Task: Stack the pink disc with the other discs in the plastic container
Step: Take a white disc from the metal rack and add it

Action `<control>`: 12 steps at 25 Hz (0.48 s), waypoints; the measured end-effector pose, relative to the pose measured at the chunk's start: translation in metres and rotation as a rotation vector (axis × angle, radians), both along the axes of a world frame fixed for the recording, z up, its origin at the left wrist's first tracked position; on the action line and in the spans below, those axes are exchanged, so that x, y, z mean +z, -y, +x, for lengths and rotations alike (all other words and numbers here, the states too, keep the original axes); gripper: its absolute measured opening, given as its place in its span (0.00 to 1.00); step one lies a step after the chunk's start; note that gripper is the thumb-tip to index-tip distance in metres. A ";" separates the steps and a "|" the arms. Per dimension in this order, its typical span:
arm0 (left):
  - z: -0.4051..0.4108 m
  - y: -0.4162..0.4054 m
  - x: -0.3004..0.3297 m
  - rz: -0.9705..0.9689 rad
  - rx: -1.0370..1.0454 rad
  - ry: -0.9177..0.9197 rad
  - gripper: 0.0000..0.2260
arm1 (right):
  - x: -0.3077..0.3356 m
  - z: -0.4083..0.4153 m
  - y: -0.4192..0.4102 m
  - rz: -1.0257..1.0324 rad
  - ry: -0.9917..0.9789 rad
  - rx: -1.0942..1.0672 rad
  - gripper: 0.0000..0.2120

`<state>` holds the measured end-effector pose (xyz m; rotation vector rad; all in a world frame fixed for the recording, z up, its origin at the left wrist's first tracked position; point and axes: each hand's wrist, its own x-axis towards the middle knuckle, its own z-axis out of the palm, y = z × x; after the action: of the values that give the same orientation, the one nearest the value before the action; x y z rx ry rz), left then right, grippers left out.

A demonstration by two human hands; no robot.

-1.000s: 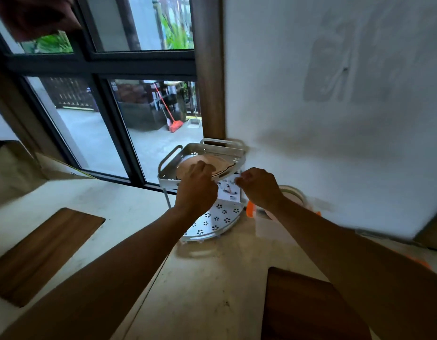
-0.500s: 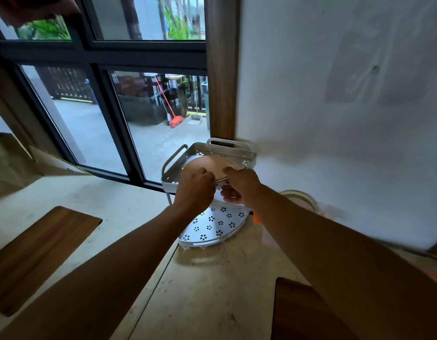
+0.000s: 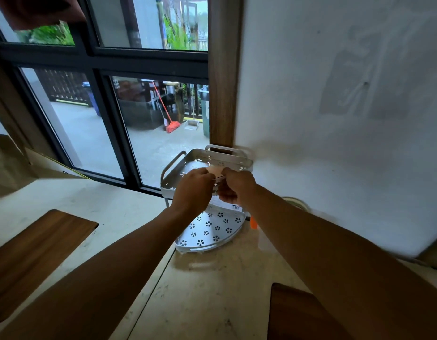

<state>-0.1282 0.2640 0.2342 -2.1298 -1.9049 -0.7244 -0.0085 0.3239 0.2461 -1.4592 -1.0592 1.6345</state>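
Observation:
The pink disc [image 3: 214, 171] lies in the top tier of a white two-tier corner rack [image 3: 233, 159] standing in the corner of the counter. My left hand [image 3: 193, 190] grips the disc's near left edge, my right hand [image 3: 234, 186] its near right edge; both hands cover most of the disc. The plastic container [image 3: 295, 201] stands to the right of the rack against the wall, mostly hidden behind my right forearm, with only its round rim and an orange clip [image 3: 253, 223] showing.
The rack's lower perforated shelf [image 3: 210, 231] holds only a barcode label. A white wall is close on the right, a window on the left behind the rack. Wooden boards lie on the counter at the left [image 3: 33, 256] and at the bottom right [image 3: 301, 315].
My right hand has moved left from beside the container to the rack's top tier and taken hold of the disc's edge beside my left hand.

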 end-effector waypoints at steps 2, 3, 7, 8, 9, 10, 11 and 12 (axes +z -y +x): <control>0.004 0.009 0.014 0.031 -0.015 -0.028 0.07 | 0.010 0.002 0.007 0.012 -0.039 0.024 0.10; 0.007 0.014 0.020 0.059 -0.038 -0.046 0.07 | 0.016 0.004 0.010 0.036 -0.043 0.034 0.08; 0.019 0.031 0.036 0.098 -0.082 -0.040 0.08 | 0.040 0.011 0.024 0.200 0.037 -0.004 0.10; 0.022 0.036 0.039 0.104 -0.104 0.010 0.09 | 0.047 0.015 0.029 0.249 0.077 -0.013 0.11; 0.025 0.041 0.042 0.111 -0.146 0.059 0.10 | 0.053 0.022 0.035 0.309 0.110 -0.004 0.11; 0.028 0.046 0.045 0.114 -0.197 0.101 0.11 | 0.058 0.029 0.041 0.382 0.139 0.027 0.10; 0.031 0.051 0.047 0.110 -0.238 0.139 0.12 | 0.063 0.038 0.047 0.461 0.172 0.071 0.08; 0.033 0.055 0.049 0.100 -0.255 0.177 0.12 | 0.067 0.048 0.051 0.540 0.210 0.113 0.07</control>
<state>-0.0951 0.2092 0.2832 -2.3383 -1.6498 -1.0678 0.0395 0.2724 0.3126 -1.2331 -1.5796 1.1495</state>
